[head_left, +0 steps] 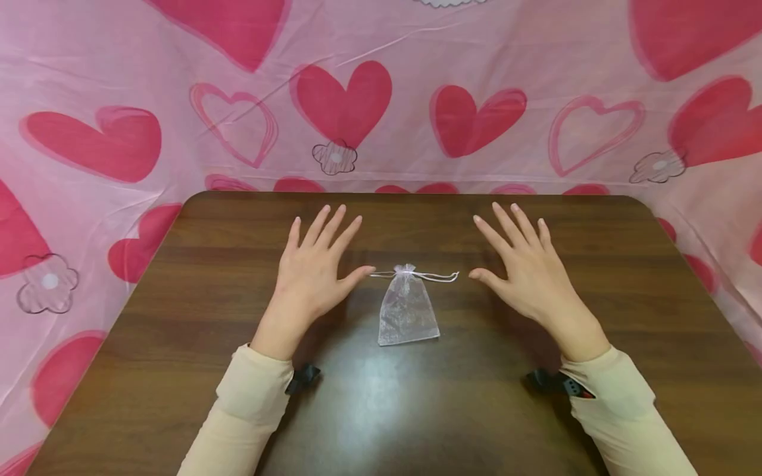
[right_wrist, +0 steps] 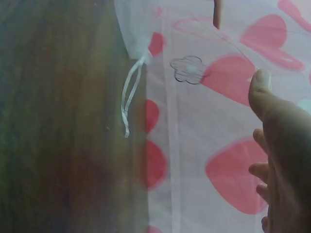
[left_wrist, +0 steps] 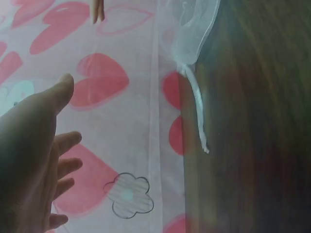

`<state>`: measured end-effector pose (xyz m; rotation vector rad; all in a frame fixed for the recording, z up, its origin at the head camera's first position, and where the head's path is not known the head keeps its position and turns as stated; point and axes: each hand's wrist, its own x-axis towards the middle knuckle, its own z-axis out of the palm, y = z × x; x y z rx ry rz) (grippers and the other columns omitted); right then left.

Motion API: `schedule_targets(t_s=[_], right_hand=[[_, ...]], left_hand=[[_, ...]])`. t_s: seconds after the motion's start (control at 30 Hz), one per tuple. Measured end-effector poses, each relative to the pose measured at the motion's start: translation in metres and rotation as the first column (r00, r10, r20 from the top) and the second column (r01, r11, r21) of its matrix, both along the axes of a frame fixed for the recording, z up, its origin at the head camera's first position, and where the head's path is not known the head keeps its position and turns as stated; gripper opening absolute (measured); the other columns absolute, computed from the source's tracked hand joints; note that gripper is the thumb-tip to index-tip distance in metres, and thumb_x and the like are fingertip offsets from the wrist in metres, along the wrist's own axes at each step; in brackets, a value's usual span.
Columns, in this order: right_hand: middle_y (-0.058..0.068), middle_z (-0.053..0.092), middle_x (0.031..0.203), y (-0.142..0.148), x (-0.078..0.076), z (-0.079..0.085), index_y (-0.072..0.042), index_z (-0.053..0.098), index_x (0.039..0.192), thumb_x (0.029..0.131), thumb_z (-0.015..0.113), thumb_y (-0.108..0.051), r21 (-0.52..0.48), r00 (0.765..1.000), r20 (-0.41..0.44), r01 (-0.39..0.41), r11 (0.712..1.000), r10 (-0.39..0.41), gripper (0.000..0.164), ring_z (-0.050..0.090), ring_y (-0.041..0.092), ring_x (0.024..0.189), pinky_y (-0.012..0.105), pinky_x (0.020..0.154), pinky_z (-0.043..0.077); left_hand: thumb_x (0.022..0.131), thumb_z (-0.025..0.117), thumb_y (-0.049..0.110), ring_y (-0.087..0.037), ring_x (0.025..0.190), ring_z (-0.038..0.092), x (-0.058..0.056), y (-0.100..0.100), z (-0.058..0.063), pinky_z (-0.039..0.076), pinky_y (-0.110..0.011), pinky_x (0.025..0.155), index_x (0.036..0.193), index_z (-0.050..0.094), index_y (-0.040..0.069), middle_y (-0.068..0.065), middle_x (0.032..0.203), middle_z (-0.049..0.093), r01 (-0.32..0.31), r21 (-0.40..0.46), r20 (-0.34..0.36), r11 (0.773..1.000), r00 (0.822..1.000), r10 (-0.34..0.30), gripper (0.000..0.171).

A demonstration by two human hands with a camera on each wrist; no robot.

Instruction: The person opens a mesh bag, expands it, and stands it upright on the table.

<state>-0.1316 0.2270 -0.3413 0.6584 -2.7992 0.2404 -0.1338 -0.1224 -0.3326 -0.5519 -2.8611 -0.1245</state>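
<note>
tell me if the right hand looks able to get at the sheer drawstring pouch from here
Probably yes: the right hand holds nothing, and only wood-grain tabletop shows between it and the sheer drawstring pouch with its white cords.

In front of me spreads a dark brown, wood-grained table, its far corners rounded and a pale gleam of light on the part nearest me. Behind its far edge and along both sides I see a pink cloth, creased in places and printed with solid red hearts, looser outlined hearts and sketched flowers with pale centres. A white scalloped shape is cut off at the top of my view.
</note>
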Motion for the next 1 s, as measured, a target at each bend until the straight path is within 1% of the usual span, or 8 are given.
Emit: schedule_targets(t_s=[0.07,0.17,0.37,0.53,0.63,0.73,0.87,1.0], right_hand=[[0.006,0.014,0.165,-0.004,-0.002,-0.003,-0.026,0.026,0.158,0.088,0.067,-0.054,-0.012,1.000,0.000,-0.020,1.000,0.020,0.086,0.005,0.031,0.151,0.059,0.115,0.002],[0.006,0.015,0.164,-0.010,-0.003,-0.008,-0.026,0.028,0.157,0.088,0.066,-0.057,-0.006,0.999,-0.006,-0.048,0.999,0.047,0.085,0.009,0.031,0.150,0.059,0.116,0.004],[0.006,0.021,0.163,-0.020,-0.006,-0.013,-0.025,0.034,0.155,0.087,0.065,-0.059,-0.002,0.993,-0.035,-0.111,0.994,0.111,0.082,0.014,0.027,0.150,0.058,0.116,0.011],[0.008,0.030,0.160,-0.028,-0.007,-0.014,-0.024,0.038,0.153,0.088,0.064,-0.060,-0.009,0.987,-0.045,-0.157,0.987,0.157,0.079,0.022,0.028,0.148,0.055,0.116,0.016],[0.008,0.033,0.158,-0.032,-0.009,-0.015,-0.024,0.040,0.153,0.089,0.063,-0.059,-0.023,0.984,-0.038,-0.176,0.984,0.175,0.077,0.027,0.029,0.146,0.054,0.116,0.018],[0.009,0.037,0.156,-0.036,-0.012,-0.016,-0.022,0.042,0.151,0.088,0.067,-0.054,-0.053,0.979,-0.038,-0.201,0.978,0.199,0.075,0.032,0.031,0.143,0.053,0.114,0.022],[0.009,0.041,0.154,-0.040,-0.017,-0.017,-0.020,0.046,0.149,0.087,0.072,-0.046,-0.090,0.965,-0.039,-0.263,0.961,0.261,0.072,0.038,0.032,0.140,0.053,0.112,0.027],[0.009,0.043,0.152,-0.045,-0.022,-0.020,-0.017,0.048,0.148,0.088,0.073,-0.043,-0.106,0.951,-0.007,-0.307,0.946,0.308,0.069,0.039,0.030,0.139,0.051,0.111,0.030]], left_hand=[[0.091,0.048,0.070,-0.021,0.151,0.007,0.000,0.002,-0.001,-0.005,-0.048,0.118,0.158,0.026,0.029,-0.002,0.164,0.019,-0.005,0.001,0.013,1.000,1.000,0.005,0.082],[0.091,0.047,0.070,-0.021,0.151,0.007,0.000,0.005,-0.003,-0.003,-0.049,0.118,0.158,0.026,0.029,-0.001,0.164,0.019,-0.001,-0.004,0.025,1.000,1.000,0.001,0.081],[0.091,0.045,0.071,-0.021,0.151,0.007,0.000,0.009,-0.008,-0.001,-0.051,0.118,0.158,0.025,0.029,0.000,0.165,0.017,0.027,-0.041,0.063,0.999,0.998,-0.024,0.081],[0.092,0.045,0.070,-0.021,0.151,0.006,-0.004,0.011,-0.014,0.002,-0.053,0.118,0.158,0.025,0.028,-0.001,0.165,0.017,0.060,-0.066,0.086,0.996,0.995,-0.054,0.081],[0.093,0.044,0.070,-0.021,0.151,0.008,-0.007,0.011,-0.017,0.004,-0.053,0.118,0.158,0.024,0.028,0.000,0.164,0.017,0.091,-0.078,0.096,0.993,0.992,-0.083,0.080],[0.093,0.044,0.069,-0.021,0.151,0.011,-0.012,0.012,-0.020,0.006,-0.053,0.118,0.158,0.025,0.028,0.000,0.164,0.018,0.131,-0.073,0.102,0.989,0.987,-0.123,0.079],[0.094,0.045,0.068,-0.021,0.150,0.013,-0.019,0.012,-0.025,0.008,-0.052,0.118,0.157,0.029,0.028,0.001,0.163,0.021,0.188,-0.048,0.096,0.981,0.978,-0.183,0.077],[0.094,0.047,0.067,-0.021,0.150,0.016,-0.027,0.013,-0.028,0.009,-0.050,0.118,0.156,0.030,0.028,0.001,0.162,0.025,0.233,-0.001,0.117,0.972,0.966,-0.231,0.076]])
